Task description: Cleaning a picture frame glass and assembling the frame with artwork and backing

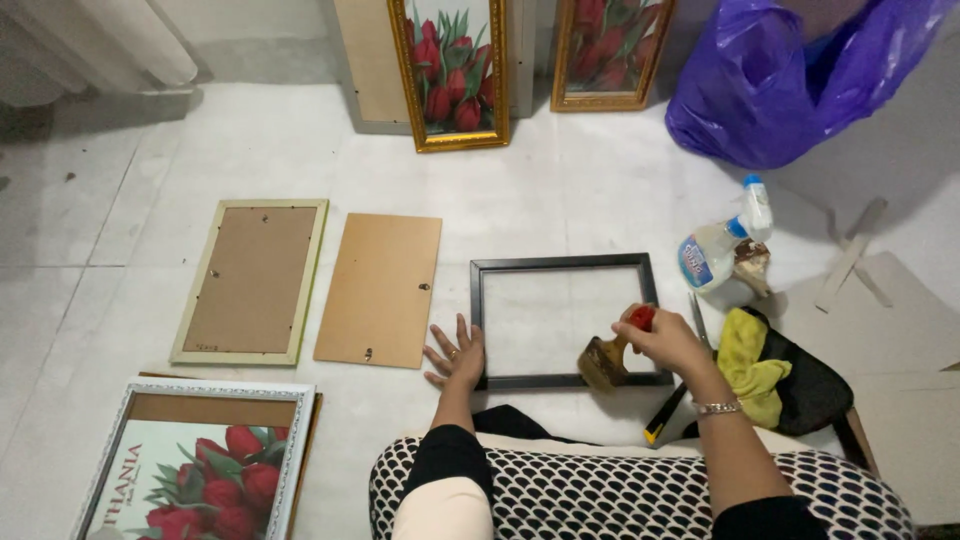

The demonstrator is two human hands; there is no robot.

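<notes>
I see the black picture frame (563,265) flat on the white floor, empty inside. My left hand (455,353) lies open, fingers spread, pressing its lower left corner. My right hand (665,338) is clamped on a red-handled brush (612,355), bristles on the frame's bottom rail; fingers hide most of the handle. Brown backing board (380,288) just left. Spray bottle (722,245) and yellow cloth (752,364) to the right. Tulip picture (195,470) cut off at bottom edge; purple bag (790,75) cut off at top.
</notes>
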